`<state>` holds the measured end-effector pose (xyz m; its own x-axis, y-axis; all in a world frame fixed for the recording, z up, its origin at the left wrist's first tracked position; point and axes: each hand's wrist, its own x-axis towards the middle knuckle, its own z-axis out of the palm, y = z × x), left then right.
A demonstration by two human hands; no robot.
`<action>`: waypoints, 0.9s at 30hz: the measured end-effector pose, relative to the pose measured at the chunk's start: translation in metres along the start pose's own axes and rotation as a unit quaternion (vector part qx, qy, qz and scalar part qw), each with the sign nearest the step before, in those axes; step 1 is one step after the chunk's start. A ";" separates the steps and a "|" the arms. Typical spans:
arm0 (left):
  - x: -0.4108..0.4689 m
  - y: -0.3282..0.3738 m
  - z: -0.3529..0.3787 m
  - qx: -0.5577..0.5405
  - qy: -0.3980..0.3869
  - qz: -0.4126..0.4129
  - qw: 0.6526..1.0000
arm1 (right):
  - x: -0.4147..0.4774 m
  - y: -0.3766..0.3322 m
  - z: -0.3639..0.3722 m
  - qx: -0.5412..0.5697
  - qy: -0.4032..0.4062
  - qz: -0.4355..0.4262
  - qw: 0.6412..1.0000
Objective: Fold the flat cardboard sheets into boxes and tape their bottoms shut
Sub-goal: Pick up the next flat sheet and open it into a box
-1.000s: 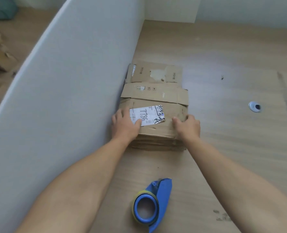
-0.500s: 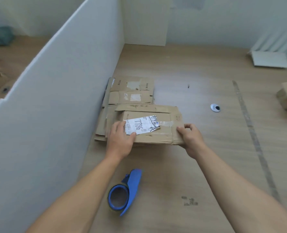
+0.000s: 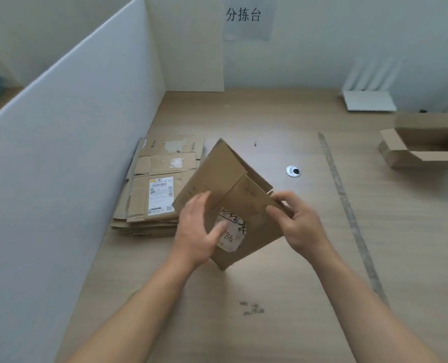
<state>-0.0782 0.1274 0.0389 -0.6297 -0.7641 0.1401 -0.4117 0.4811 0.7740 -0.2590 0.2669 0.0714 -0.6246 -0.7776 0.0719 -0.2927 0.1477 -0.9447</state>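
Between both hands, tilted up over the middle of the surface (image 3: pixel 270 297), just right of the stack of flat sheets (image 3: pixel 152 197): one flat cardboard sheet (image 3: pixel 233 189). Brown matte corrugated board, creased, with a slit between two flaps and a torn white label (image 3: pixel 232 235) bearing black scrawl and digits.

Left hand (image 3: pixel 195 231) laid against the near face, fingers loosely extended, thumb on the label. Right hand (image 3: pixel 300 221) pinching the right corner, thumb in front, fingers curled behind.

Pale, smooth wood-grain surface with a worn tape strip (image 3: pixel 348 210) and a round metal grommet (image 3: pixel 293 171). White partition (image 3: pixel 60 153) along the left, white wall with a paper sign (image 3: pixel 246 18) behind, open box (image 3: pixel 424 145) far right.

Sheet turned cornerwise, one corner pointing away, the opposite corner low and near. Flap edge facing far right, long axis seemingly running from there toward near left.
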 end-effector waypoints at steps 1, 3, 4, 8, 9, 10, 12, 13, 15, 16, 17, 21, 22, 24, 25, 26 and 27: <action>0.004 0.006 -0.005 -0.012 0.043 0.004 0.999 | -0.001 -0.002 -0.006 -0.009 -0.013 -0.029 0.999; 0.013 0.011 -0.017 -0.029 0.098 -0.013 0.995 | -0.002 -0.005 -0.017 -0.024 -0.039 -0.091 0.995; 0.016 0.013 -0.024 -0.036 0.100 -0.032 0.994 | -0.003 -0.006 -0.020 -0.042 -0.055 -0.122 0.990; 0.012 0.021 -0.033 -0.126 -0.003 -0.086 0.988 | -0.007 0.001 -0.031 -0.063 -0.058 -0.172 0.981; 0.007 0.022 -0.030 -0.150 -0.008 -0.087 0.985 | -0.009 0.003 -0.032 -0.057 -0.028 -0.175 0.983; 0.000 0.022 -0.026 -0.169 0.004 -0.093 0.981 | -0.012 0.005 -0.033 -0.063 0.006 -0.169 0.984; -0.014 0.018 -0.018 -0.191 0.048 -0.113 0.974 | -0.019 0.011 -0.033 -0.053 0.063 -0.101 0.991; -0.021 0.019 -0.014 -0.198 0.062 -0.115 0.972 | -0.024 0.015 -0.032 -0.015 0.081 -0.045 0.996; -0.036 0.020 -0.008 -0.206 0.047 -0.096 0.973 | -0.036 0.022 -0.025 0.102 0.091 0.068 0.988; -0.041 0.022 -0.004 -0.204 0.031 -0.085 0.975 | -0.041 0.027 -0.022 0.141 0.087 0.096 0.981; -0.046 0.023 -0.001 -0.201 0.018 -0.082 0.976 | -0.046 0.031 -0.018 0.164 0.080 0.110 0.977; -0.052 0.031 0.004 -0.230 -0.030 -0.108 0.967 | -0.061 0.028 -0.008 0.217 0.052 0.089 0.971; -0.052 0.034 0.003 -0.230 -0.047 -0.102 0.967 | -0.062 0.026 -0.007 0.225 0.044 0.075 0.970; -0.050 0.038 0.001 -0.195 -0.068 -0.070 0.976 | -0.064 0.021 -0.008 0.240 0.026 0.042 0.970; -0.049 0.039 0.000 -0.180 -0.072 -0.050 0.980 | -0.064 0.018 -0.010 0.246 0.014 0.029 0.969; -0.049 0.038 0.000 -0.176 -0.070 -0.035 0.981 | -0.064 0.016 -0.012 0.249 0.004 0.018 0.968; -0.050 0.036 -0.001 -0.178 -0.064 -0.025 0.982 | -0.064 0.015 -0.015 0.247 -0.005 0.006 0.969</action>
<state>-0.0606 0.1826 0.0599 -0.7015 -0.7118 0.0343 -0.2023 0.2450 0.9482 -0.2345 0.3279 0.0573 -0.6183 -0.7837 0.0596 0.0980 -0.1520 -0.9835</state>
